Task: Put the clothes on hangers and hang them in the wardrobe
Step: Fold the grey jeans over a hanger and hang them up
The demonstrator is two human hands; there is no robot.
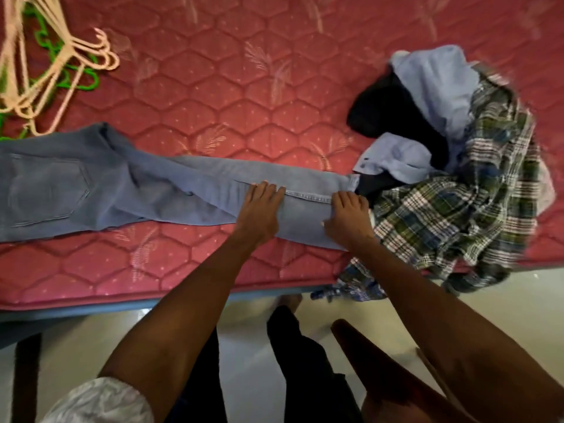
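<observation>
Blue jeans (122, 190) laid flat across the red quilted mattress (244, 87), both hands on the legs.

Stretched lengthwise along the near part of the mattress, waist and back pocket to the left, hems to the right; pressed on the lower legs by the left hand (261, 206), fingers straight and together, palm down; touched near the hems by the right hand (348, 215), fingers bent over the denim, thumb spread toward the near edge, whether pinching the cloth impossible to tell; heaped just beyond the hems, a plaid shirt (473, 215) spilling over the mattress edge, a light blue shirt (439, 87) on top, a black garment (384, 111) between them; piled at the far left corner, well apart from the clothes, pink hangers (61, 65) over green hangers (85, 71); pale tiled floor (503, 300) below the mattress edge.
</observation>
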